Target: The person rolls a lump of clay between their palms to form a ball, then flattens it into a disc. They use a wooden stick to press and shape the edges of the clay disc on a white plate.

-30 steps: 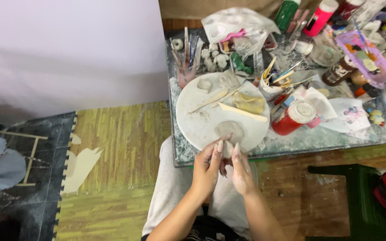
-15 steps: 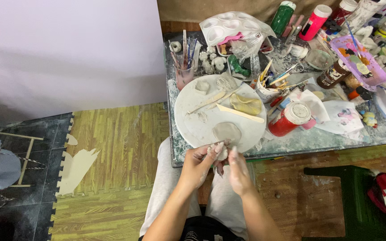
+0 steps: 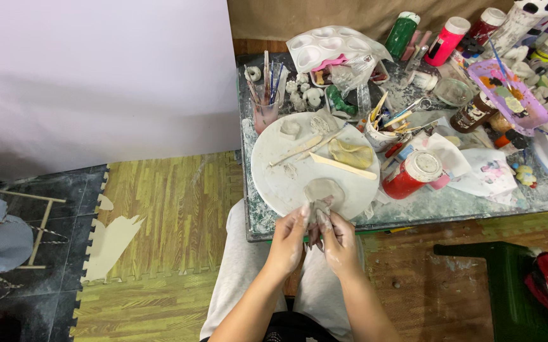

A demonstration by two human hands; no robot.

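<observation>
Left to right: pale wall and foam floor mat at far left, nothing worked on there; then the cluttered surface with a round white board at its near-left corner. Left hand and right hand meet just below the board's near rim, fingers curled in around a small grey clay lump; both hands pinch it from either side, thumbs on top, so both are closed on the clay, held just off the surface edge over the lap. Lump looks rough and unshaped, so I'd judge the shaping is early or mid-way. Just above the hands a flattened grey clay disc lies on the board, separate from the held piece as far as I can tell. Further up the board: a yellowish clay slab, a wooden modelling stick, a small pale blob; these look like set-aside pieces, not joined to anything. Right of the board: red paint jar with white lid lying tilted, cup of tools, crumpled tissue, purple palette tray, bottles at back. Small finished figurines stand near the brush cup, unpainted. Versus the earlier frames: hands have come closer together and dropped slightly toward the near rim, the lump now more enclosed; board pieces, jar and tools lie unchanged.
</observation>
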